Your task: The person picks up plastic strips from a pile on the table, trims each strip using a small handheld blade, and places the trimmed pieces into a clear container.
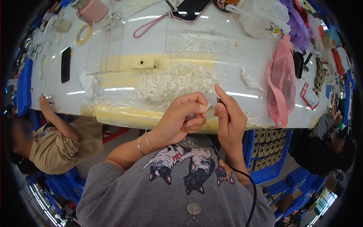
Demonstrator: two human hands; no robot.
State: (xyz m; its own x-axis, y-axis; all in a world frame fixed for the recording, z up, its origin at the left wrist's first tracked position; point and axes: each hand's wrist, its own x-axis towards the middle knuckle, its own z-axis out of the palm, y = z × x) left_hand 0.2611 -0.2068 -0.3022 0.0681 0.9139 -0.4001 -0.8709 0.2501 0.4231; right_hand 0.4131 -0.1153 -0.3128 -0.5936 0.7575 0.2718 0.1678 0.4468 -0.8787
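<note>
The left hand (184, 114) curls closed, pinching a small white piece (208, 106) nearside of the heap of thin whitish strips (176, 81); the right hand (232, 119) is half-curled, its hold unclear. A light, steady pinch likely works best.

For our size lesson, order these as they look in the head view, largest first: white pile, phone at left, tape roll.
1. White pile
2. Phone
3. Tape roll

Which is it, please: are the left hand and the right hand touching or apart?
Apart: the head view shows a narrow visible gap between the left hand and the right hand.
</note>
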